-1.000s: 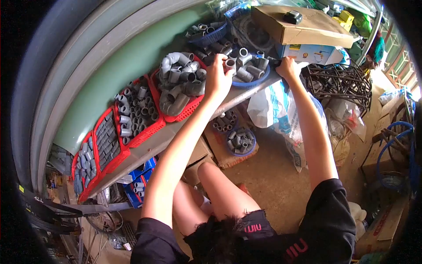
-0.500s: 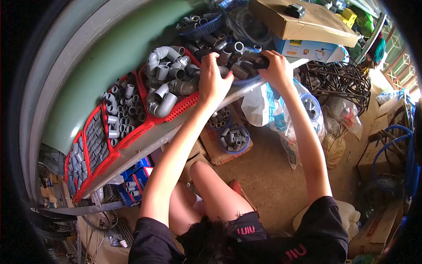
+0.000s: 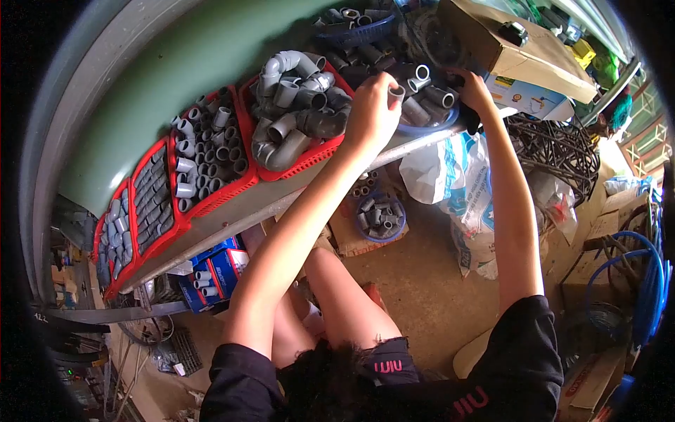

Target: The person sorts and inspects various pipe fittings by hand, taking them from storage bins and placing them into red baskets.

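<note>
My left hand (image 3: pixel 373 116) is closed on a short grey pipe fitting (image 3: pixel 397 93), its round open end showing beside the thumb. It is at the left side of a blue basket (image 3: pixel 443 126) heaped with grey PVC fittings (image 3: pixel 439 97). On the basket's right side, my right hand (image 3: pixel 475 91) is curled over, its fingertips in shadow. Something black shows by this hand; what it is I cannot make out. Just left of my left hand, a red basket (image 3: pixel 299 167) holds large grey elbows and couplings (image 3: pixel 309 100).
More red baskets (image 3: pixel 223 195) of small fittings line the shelf leftward. Behind stands another blue basket (image 3: pixel 358 32). A cardboard box (image 3: pixel 520 60) sits at the back right. Below are plastic bags (image 3: pixel 467 204), a small basket of fittings (image 3: pixel 380 216) and blue boxes (image 3: pixel 214 278).
The camera view has shifted, moving the shelf rightward and up. My left hand, earlier with thumb and forefinger apart, now has a grey fitting in it. My right hand remains at the basket's right side.
</note>
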Demonstrator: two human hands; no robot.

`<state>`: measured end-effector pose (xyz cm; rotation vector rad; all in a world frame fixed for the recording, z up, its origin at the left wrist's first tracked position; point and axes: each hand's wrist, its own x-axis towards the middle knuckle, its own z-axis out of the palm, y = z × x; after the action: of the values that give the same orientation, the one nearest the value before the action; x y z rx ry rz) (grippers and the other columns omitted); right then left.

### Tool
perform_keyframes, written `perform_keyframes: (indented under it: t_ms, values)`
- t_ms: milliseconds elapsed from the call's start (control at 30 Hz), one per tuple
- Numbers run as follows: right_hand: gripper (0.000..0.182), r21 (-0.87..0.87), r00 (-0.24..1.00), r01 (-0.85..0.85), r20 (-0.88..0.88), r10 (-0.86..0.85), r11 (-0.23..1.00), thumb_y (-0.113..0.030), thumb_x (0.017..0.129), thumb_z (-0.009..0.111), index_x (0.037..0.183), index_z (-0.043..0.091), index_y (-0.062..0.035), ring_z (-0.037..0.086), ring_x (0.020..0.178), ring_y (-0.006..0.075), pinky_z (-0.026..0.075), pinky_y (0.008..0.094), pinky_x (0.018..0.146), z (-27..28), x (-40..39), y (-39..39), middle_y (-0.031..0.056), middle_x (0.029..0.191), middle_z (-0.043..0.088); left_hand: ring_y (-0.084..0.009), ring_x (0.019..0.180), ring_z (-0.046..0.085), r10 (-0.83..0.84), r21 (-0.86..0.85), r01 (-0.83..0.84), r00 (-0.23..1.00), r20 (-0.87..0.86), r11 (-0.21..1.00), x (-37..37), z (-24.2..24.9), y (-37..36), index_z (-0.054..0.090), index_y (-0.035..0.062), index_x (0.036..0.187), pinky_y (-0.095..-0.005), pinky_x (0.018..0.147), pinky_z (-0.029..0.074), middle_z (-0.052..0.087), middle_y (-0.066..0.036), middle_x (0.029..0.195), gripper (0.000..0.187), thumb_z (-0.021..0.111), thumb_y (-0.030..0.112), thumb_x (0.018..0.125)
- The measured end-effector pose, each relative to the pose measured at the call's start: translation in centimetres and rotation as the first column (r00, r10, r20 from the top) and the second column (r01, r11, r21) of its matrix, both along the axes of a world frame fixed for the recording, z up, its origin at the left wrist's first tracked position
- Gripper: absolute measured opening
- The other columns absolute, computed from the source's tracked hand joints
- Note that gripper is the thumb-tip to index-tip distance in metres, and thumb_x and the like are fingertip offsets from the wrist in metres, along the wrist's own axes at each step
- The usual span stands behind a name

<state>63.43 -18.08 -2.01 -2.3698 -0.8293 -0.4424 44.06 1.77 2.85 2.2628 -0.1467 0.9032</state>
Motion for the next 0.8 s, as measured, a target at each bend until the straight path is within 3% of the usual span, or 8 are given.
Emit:
perform_keyframes:
  t_ms: [100,133,200,367,433,533,667,800]
  values:
    - [0.039,-0.146,0.997,0.076,0.042,-0.07,0.986,-0.005,0.068,0.057,0.103,0.062,-0.0218,0.059,0.086,0.034,0.047,0.0406,0.076,0.6,-0.2,0.4,0.0164,0.091,0.062,-0.0269,0.079,0.057,0.039,0.098,-0.045,0.997,0.059,0.994,-0.1,-0.1,-0.6,0.058,0.0002,0.082,-0.0351,0.069,0.046,0.057,-0.015,0.087,0.016,0.064,0.001,0.067]
    - [0.038,-0.114,0.996,0.071,0.068,-0.064,0.991,-0.004,0.068,0.057,0.102,0.062,-0.0205,0.059,0.086,0.0342,0.047,0.0401,0.075,0.3,0.0,0.2,0.0168,0.09,0.062,-0.0284,0.083,0.056,0.083,0.168,-0.101,0.99,0.111,0.981,-0.5,0.0,-0.9,0.058,0.0003,0.082,-0.0365,0.073,0.045,0.055,-0.015,0.091,0.016,0.064,0.002,0.067]
    - [0.037,-0.055,0.992,0.056,0.118,-0.049,0.997,-0.003,0.068,0.055,0.101,0.062,-0.0179,0.06,0.084,0.0347,0.048,0.0392,0.075,-0.3,-0.1,-0.3,0.0176,0.089,0.062,-0.0317,0.09,0.053,0.06,0.167,-0.06,0.998,0.005,0.984,-1.0,0.3,-1.0,0.055,0.0009,0.087,-0.0387,0.08,0.044,0.051,-0.017,0.096,0.023,0.065,0.002,0.066]
    - [0.032,0.413,0.987,0.116,0.058,-0.153,0.904,0.001,0.065,0.051,0.095,0.058,-0.0078,0.06,0.083,0.0328,0.046,0.0353,0.075,1.4,-6.3,-1.8,0.0145,0.086,0.062,-0.0327,0.094,0.051,-0.015,0.102,0.025,0.995,-0.101,0.994,-1.7,0.0,0.0,0.05,0.0014,0.097,-0.0384,0.084,0.042,0.049,-0.018,0.098,0.035,0.066,0.001,0.065]
    - [0.034,0.495,0.904,0.098,0.318,-0.285,0.863,0.002,0.061,0.051,0.094,0.058,-0.005,0.058,0.092,0.0308,0.045,0.0328,0.081,2.1,-10.8,-1.5,0.013,0.099,0.059,-0.0329,0.097,0.05,-0.001,0.09,-0.004,0.998,0.056,0.996,-2.6,0.3,0.0,0.049,0.0009,0.1,-0.0382,0.085,0.041,0.049,-0.018,0.1,0.038,0.066,0.002,0.066]
    - [0.037,0.58,0.859,-0.018,0.426,-0.284,0.814,0.004,0.059,0.048,0.094,0.057,-0.0009,0.058,0.092,0.0322,0.044,0.0349,0.084,3.7,-14.3,-0.8,0.0163,0.096,0.06,-0.0318,0.1,0.049,-0.004,0.057,-0.01,0.972,0.233,0.998,-5.8,1.9,-0.9,0.047,-0.0003,0.104,-0.037,0.086,0.04,0.05,-0.017,0.104,0.041,0.065,0.002,0.067]
    - [0.04,0.317,0.948,-0.118,0.319,0.012,0.941,0.006,0.056,0.051,0.095,0.058,-0.0051,0.057,0.091,0.0305,0.044,0.0327,0.083,6.1,-14.9,1.1,0.0117,0.095,0.06,-0.0291,0.094,0.054,-0.084,-0.007,0.089,0.966,0.244,0.996,-13.8,0.9,-2.3,0.055,0.0009,0.093,-0.0376,0.084,0.042,0.055,-0.014,0.1,0.026,0.063,-0.001,0.068]
    - [0.05,-0.038,0.941,-0.107,0.32,0.113,0.994,0.006,0.054,0.058,0.1,0.059,-0.0124,0.055,0.094,0.0276,0.045,0.0343,0.08,6.6,-14.5,2.6,0.0068,0.101,0.059,-0.0281,0.099,0.052,-0.066,0.044,0.069,0.996,-0.06,0.997,-23.5,-3.1,-1.8,0.055,0.0032,0.099,-0.0328,0.075,0.048,0.051,-0.014,0.105,0.032,0.064,0.002,0.068]
